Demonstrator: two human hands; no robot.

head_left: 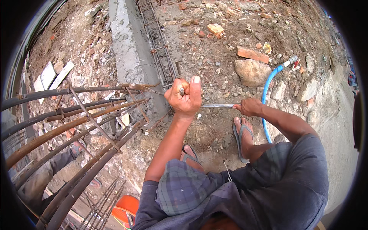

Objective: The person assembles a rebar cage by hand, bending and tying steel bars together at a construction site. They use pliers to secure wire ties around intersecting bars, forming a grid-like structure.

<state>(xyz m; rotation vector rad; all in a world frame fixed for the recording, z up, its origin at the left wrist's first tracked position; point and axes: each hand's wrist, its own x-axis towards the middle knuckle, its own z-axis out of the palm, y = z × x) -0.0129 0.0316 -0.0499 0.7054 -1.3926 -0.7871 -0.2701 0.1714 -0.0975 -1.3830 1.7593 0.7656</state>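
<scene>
My left hand (184,97) is closed in a fist with the thumb up, beside the end of a rebar cage. A small dark rod end (181,91) pokes out between its curled fingers; the rest of that piece is hidden in the fist. My right hand (250,107) is wrapped round one end of a straight silver metal bar (218,106). The bar lies roughly level between both hands, and its other end disappears behind my left wrist. I cannot tell whether it joins the piece in my left hand.
Long rusty rebars (57,111), tied with stirrups, reach in from the left. A concrete beam (128,42) and another rebar cage (159,38) lie ahead. On the right are a blue hose (267,90), a rock (252,72) and a brick (253,54). An orange bucket (126,207) stands lower left, near another person's leg (42,176).
</scene>
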